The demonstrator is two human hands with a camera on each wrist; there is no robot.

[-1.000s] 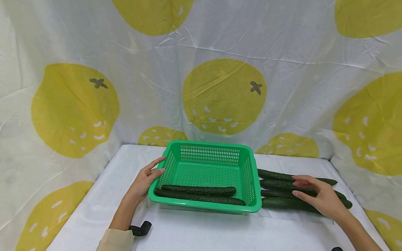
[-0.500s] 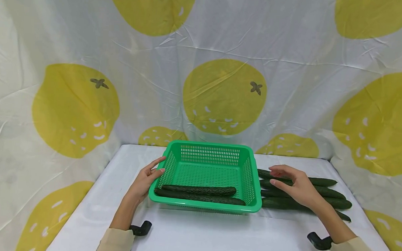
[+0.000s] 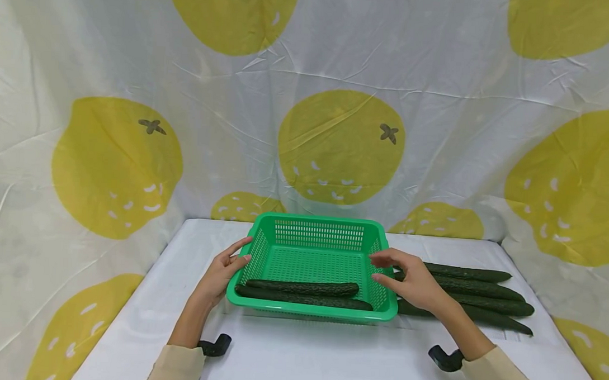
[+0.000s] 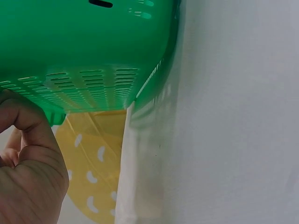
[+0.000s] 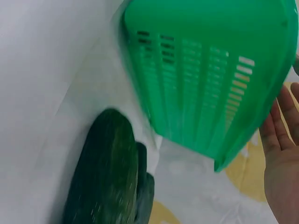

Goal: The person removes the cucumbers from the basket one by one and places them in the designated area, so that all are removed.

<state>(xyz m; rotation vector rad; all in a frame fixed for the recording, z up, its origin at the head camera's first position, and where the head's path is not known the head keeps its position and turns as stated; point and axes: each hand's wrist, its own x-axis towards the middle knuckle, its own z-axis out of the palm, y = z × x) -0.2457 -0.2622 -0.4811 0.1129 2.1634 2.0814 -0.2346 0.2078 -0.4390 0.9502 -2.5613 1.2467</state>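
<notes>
A green plastic basket point(image 3: 310, 313) with slotted walls stands on the white table, two dark green cucumbers point(image 3: 303, 295) lying side by side along its near wall. My left hand point(image 3: 220, 274) grips the basket's left rim; the left wrist view has that hand point(image 4: 32, 158) with bent fingers at the basket wall point(image 4: 93, 46). Over the right rim hovers my right hand point(image 3: 407, 277), fingers loosely bent and nothing in them. Beneath and right of that hand several more cucumbers point(image 3: 482, 288) lie in a row, partly covered by the hand and forearm.
A white cloth covers the table point(image 3: 329, 358). Behind it and at both sides hangs a pale curtain point(image 3: 437, 150) printed with yellow lemons. Each wrist wears a black camera mount, such as the right one point(image 3: 445, 360).
My right hand has moved left from above the cucumbers to the basket's right rim, holding nothing. The left hand, basket and cucumbers have stayed in place.
</notes>
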